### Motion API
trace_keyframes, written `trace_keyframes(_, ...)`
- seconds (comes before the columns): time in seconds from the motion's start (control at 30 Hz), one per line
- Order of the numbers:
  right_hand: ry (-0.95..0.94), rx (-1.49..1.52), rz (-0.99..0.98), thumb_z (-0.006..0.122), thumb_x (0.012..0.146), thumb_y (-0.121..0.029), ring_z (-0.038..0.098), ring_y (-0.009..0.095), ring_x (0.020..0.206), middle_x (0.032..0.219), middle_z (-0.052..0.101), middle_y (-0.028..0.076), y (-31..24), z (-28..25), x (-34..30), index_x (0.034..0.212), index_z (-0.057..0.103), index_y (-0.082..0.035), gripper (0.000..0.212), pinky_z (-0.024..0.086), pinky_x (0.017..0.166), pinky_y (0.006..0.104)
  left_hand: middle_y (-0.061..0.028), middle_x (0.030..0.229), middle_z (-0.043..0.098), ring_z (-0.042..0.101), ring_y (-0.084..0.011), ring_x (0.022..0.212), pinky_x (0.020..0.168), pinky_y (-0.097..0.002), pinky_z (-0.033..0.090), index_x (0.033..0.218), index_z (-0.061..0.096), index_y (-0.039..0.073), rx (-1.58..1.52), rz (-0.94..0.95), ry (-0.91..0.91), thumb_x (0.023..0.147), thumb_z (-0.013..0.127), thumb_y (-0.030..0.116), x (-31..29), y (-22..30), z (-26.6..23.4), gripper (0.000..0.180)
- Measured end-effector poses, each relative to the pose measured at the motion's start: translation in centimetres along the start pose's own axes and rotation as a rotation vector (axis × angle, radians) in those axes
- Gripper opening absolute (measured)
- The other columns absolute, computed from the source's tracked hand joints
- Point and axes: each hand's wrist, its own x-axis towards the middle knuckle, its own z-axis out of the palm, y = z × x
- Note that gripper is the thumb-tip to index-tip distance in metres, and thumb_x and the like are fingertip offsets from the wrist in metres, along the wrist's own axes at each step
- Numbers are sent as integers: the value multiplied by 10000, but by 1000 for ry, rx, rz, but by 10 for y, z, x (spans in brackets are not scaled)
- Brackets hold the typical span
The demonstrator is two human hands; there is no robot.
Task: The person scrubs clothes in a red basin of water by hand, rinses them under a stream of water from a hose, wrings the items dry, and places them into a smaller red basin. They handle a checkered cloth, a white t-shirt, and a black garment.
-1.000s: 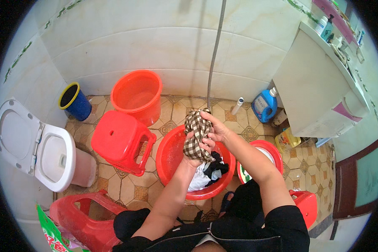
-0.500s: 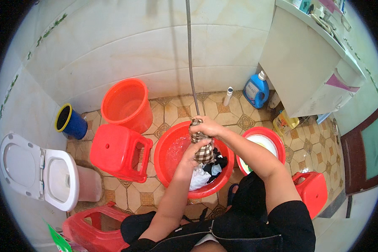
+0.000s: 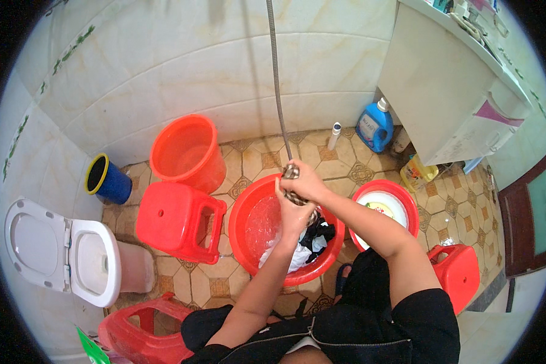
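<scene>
Both my hands grip a brown-and-white checked cloth [image 3: 293, 198] above a large red basin [image 3: 239, 258]. My right hand [image 3: 307, 183] is closed round its upper part. Just below, my left hand [image 3: 292, 212] is wrapped round the lower part, and the two hands nearly touch. Most of the cloth is hidden inside my fingers. In the basin beneath lie a white garment [image 3: 298, 258] and a black garment [image 3: 326, 232], with water on the left side. A metal shower hose [image 3: 275, 79] hangs down behind my hands; its lower end is hidden.
Right of the basin is a smaller red basin [image 3: 413, 212] with white contents. Red stools [image 3: 164, 212] stand around, with an orange-red bucket [image 3: 188, 151], blue bin [image 3: 114, 185] and toilet [image 3: 91, 267] at left. A blue detergent jug [image 3: 375, 127] stands by the cabinet [image 3: 449, 91].
The checked cloth has gone from hanging loosely below my hands to being bunched tightly between them. My left hand has risen closer to the right one, and the view has shifted slightly.
</scene>
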Motion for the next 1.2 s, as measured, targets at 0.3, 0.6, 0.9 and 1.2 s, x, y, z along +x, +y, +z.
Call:
trace_keyframes(0.3,-52,-132,-24,790,672,-397,580,292,1098,1223,556,260,6,-3,-1,1312,447,70,863,469,937,360,-98,1217,565,603,-185,1027,840,-334,498,1332,354,16,284,6,-115,670,799,121,17,-31,-18,804)
trace_keyframes(0.6,-359,184,15,629,920,-400,566,177,1128,1275,584,90,-26,-74,7,1437,425,-159,606,496,874,368,-148,1015,621,552,-144,733,614,-261,477,1193,519,-29,-1071,-818,-445,908,578,208,39,25,-52,375)
trace_keyframes(0.9,-660,1108,84,564,879,-592,534,380,1198,1364,501,142,10,-40,10,1480,320,-234,741,431,1040,493,-14,783,504,454,-74,603,553,-179,427,1111,484,26,-1702,-1063,-504,826,717,258,-1,66,2,435)
trace_keyframes(1.2,-708,1112,-61,711,775,-585,575,265,1135,1234,572,118,-11,-48,14,1063,542,-116,575,467,1001,401,-72,1032,516,483,-111,739,638,-225,460,1232,440,-16,-1705,-819,-487,856,703,272,-5,92,16,542)
